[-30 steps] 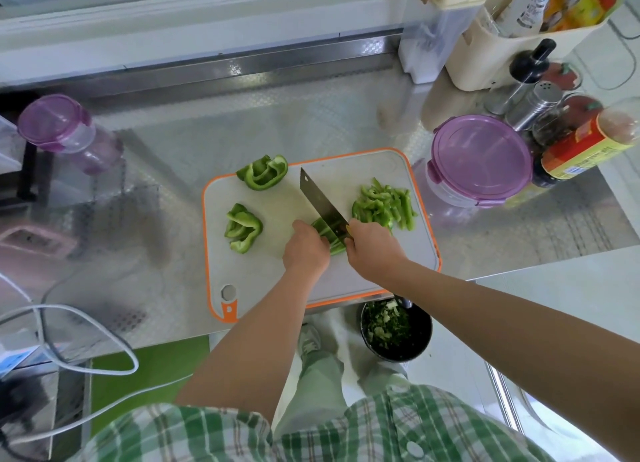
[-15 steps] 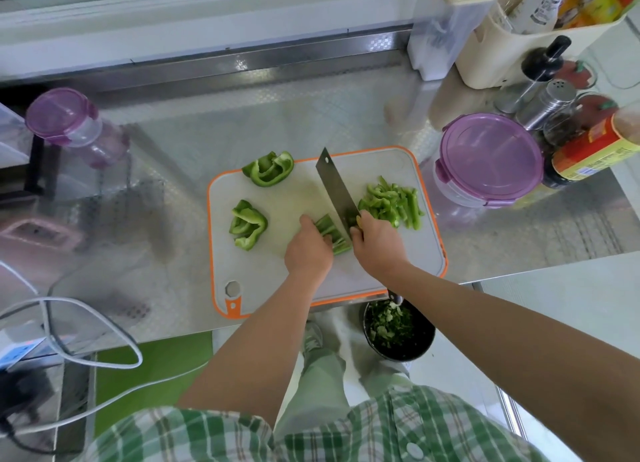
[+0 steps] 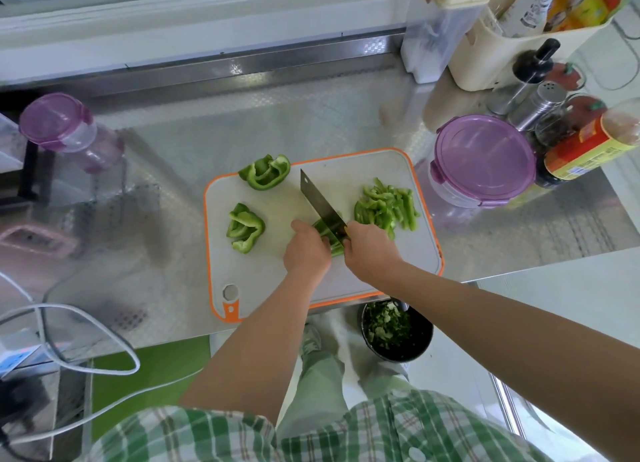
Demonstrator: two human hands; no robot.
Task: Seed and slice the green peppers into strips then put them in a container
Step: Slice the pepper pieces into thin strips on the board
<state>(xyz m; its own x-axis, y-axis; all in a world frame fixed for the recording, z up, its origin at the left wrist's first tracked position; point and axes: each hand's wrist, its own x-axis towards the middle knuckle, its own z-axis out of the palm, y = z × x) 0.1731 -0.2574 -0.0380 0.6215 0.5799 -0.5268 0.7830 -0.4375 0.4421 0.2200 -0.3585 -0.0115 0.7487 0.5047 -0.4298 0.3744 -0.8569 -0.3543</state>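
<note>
My left hand (image 3: 306, 250) is curled over the pepper piece (image 3: 329, 243) on the white cutting board (image 3: 277, 281) and holds it down. My right hand (image 3: 370, 250) is wrapped tight round the handle of the knife (image 3: 322, 207). The blade sits on that piece, with its tip pointing away from me. Just right of the blade lies a pile of pepper strips (image 3: 386, 207). They are on the board, not in any box. The far pepper chunk (image 3: 266, 172) and the near pepper chunk (image 3: 246, 227) lie on the left side of the board.

The round container (image 3: 481, 160) with the purple lid stands just beside the board on the right. Its lid is on, and I cannot tell what is inside. A small jar (image 3: 59, 123) with a purple lid stands well apart on the left. Below the counter edge, a black bowl (image 3: 396, 330) holds green scraps. A cream bin (image 3: 502, 35) in the far right corner holds packets.
</note>
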